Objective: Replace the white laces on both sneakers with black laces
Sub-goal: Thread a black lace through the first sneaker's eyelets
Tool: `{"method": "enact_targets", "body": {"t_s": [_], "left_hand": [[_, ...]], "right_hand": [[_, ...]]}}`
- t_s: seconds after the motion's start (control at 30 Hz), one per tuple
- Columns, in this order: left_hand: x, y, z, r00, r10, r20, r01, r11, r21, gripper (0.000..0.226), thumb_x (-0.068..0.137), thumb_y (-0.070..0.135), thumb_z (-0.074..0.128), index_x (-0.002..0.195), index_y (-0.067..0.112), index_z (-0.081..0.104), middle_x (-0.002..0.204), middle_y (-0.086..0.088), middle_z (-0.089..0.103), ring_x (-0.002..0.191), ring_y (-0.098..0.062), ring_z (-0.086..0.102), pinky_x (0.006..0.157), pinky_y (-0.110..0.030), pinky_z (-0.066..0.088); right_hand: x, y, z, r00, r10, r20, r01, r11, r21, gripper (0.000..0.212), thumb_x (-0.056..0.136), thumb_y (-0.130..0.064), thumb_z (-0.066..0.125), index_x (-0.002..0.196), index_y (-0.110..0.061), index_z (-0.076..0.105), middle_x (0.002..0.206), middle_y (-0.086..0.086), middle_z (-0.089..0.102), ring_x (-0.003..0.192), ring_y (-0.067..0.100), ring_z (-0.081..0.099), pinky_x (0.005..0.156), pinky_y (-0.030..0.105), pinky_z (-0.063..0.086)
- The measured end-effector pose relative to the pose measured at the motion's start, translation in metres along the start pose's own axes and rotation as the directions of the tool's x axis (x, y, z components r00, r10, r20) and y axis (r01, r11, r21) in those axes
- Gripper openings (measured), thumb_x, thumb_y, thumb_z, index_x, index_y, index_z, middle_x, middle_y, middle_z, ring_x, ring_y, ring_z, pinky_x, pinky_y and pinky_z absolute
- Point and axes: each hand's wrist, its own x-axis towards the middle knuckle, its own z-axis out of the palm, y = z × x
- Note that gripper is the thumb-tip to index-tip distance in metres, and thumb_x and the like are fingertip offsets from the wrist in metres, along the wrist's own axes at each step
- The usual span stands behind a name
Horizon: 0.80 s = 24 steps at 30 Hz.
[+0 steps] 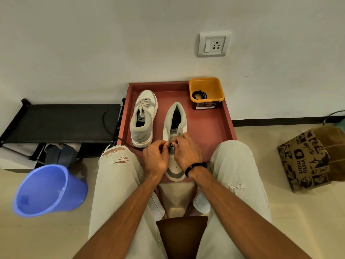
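A person sits with knees apart before a red tray [226, 128] that lies on the floor against the wall. Two sneakers rest in the tray. The left sneaker [142, 118] points its toe away and carries its white lace [144, 106], tied. The right sneaker [174, 131] points its toe toward the person, and its upper eyelets show bare.

Both hands meet over the lower eyelets of the right sneaker. The left hand [155, 157] has its fingers curled, pinching a black lace [170, 146] at the shoe's front. The right hand [186, 151], with a dark band on its wrist, pinches the same lace just beside it. A black strand [123, 142] trails off to the left over the tray's edge.

At the tray's far right corner stands a yellow tub [206, 86] holding a coiled black lace [199, 94]. A blue bucket [48, 191] lies tilted on the near left, a black rack [59, 122] behind it, and a printed paper bag [306, 159] on the right.
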Motion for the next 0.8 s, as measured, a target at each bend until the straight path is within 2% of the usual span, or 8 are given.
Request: {"method": "enact_targets", "body": {"t_s": [0.17, 0.33, 0.47, 0.5, 0.6, 0.7, 0.77, 0.8], "left_hand": [[0.002, 0.001, -0.002, 0.999, 0.036, 0.001, -0.036, 0.998, 0.053, 0.014, 0.096, 0.018, 0.067, 0.096, 0.013, 0.08, 0.085, 0.002, 0.078, 0.075, -0.013, 0.071, 0.071, -0.03, 0.057], [0.007, -0.004, -0.006, 0.997, -0.05, 0.063, 0.053, 0.998, -0.041, 0.014, 0.097, 0.016, 0.069, 0.1, 0.012, 0.082, 0.089, 0.003, 0.079, 0.079, -0.008, 0.071, 0.072, -0.01, 0.051], [0.008, -0.013, 0.0, 0.976, -0.196, 0.098, 0.211, 0.962, -0.172, 0.012, 0.098, 0.019, 0.069, 0.102, 0.014, 0.079, 0.087, 0.003, 0.078, 0.079, -0.014, 0.075, 0.081, -0.04, 0.063], [0.008, -0.014, 0.001, 0.971, -0.217, 0.103, 0.233, 0.955, -0.185, 0.011, 0.097, 0.018, 0.07, 0.103, 0.014, 0.078, 0.088, 0.003, 0.077, 0.08, -0.015, 0.075, 0.082, -0.044, 0.063], [0.009, -0.013, 0.002, 0.974, -0.203, 0.096, 0.218, 0.958, -0.188, 0.011, 0.094, 0.018, 0.073, 0.103, 0.013, 0.078, 0.091, 0.003, 0.077, 0.083, -0.013, 0.074, 0.083, -0.042, 0.063], [0.01, -0.011, 0.002, 0.982, -0.173, 0.081, 0.183, 0.973, -0.141, 0.011, 0.095, 0.018, 0.072, 0.103, 0.01, 0.076, 0.092, 0.002, 0.076, 0.083, -0.011, 0.072, 0.081, -0.032, 0.061], [0.011, -0.008, 0.003, 0.981, -0.17, 0.096, 0.179, 0.98, -0.092, 0.011, 0.098, 0.017, 0.068, 0.104, 0.009, 0.072, 0.094, 0.0, 0.074, 0.084, -0.012, 0.068, 0.08, -0.026, 0.057], [0.011, -0.006, 0.003, 0.979, -0.173, 0.11, 0.182, 0.98, -0.079, 0.01, 0.1, 0.015, 0.064, 0.104, 0.008, 0.07, 0.095, -0.001, 0.073, 0.083, -0.013, 0.066, 0.08, -0.027, 0.055]], "right_hand": [[0.004, 0.004, 0.004, 1.0, -0.008, 0.016, 0.007, 0.998, 0.069, 0.015, 0.103, -0.019, 0.051, 0.103, -0.016, 0.066, 0.112, 0.003, 0.056, 0.091, 0.024, 0.061, 0.078, 0.042, 0.053], [0.01, 0.014, 0.007, 0.999, -0.031, 0.028, 0.025, 0.976, 0.218, 0.013, 0.1, -0.017, 0.056, 0.09, -0.017, 0.065, 0.098, -0.002, 0.057, 0.085, 0.017, 0.057, 0.079, 0.041, 0.052], [0.012, 0.014, 0.008, 0.998, -0.049, 0.042, 0.039, 0.976, 0.216, 0.013, 0.102, -0.018, 0.055, 0.092, -0.019, 0.064, 0.097, -0.006, 0.052, 0.086, 0.015, 0.054, 0.077, 0.034, 0.049], [0.012, 0.014, 0.008, 0.998, -0.05, 0.047, 0.039, 0.977, 0.211, 0.014, 0.103, -0.019, 0.054, 0.093, -0.018, 0.064, 0.098, -0.005, 0.052, 0.086, 0.015, 0.054, 0.077, 0.033, 0.047], [0.013, 0.014, 0.01, 0.998, -0.042, 0.05, 0.03, 0.975, 0.218, 0.014, 0.103, -0.019, 0.054, 0.094, -0.015, 0.065, 0.097, -0.003, 0.052, 0.085, 0.015, 0.053, 0.076, 0.031, 0.045], [0.014, 0.014, 0.006, 0.997, -0.019, 0.08, -0.004, 0.96, 0.281, 0.017, 0.1, -0.019, 0.059, 0.084, -0.017, 0.066, 0.092, 0.0, 0.056, 0.081, 0.013, 0.053, 0.072, 0.025, 0.041], [0.015, 0.015, 0.0, 0.992, -0.053, 0.112, 0.019, 0.958, 0.285, 0.019, 0.097, -0.02, 0.061, 0.079, -0.018, 0.068, 0.088, 0.003, 0.061, 0.079, 0.015, 0.056, 0.071, 0.031, 0.046], [0.015, 0.016, -0.002, 0.988, -0.077, 0.131, 0.043, 0.968, 0.247, 0.018, 0.097, -0.021, 0.061, 0.084, -0.017, 0.071, 0.091, 0.004, 0.063, 0.083, 0.018, 0.059, 0.074, 0.035, 0.049]]}}
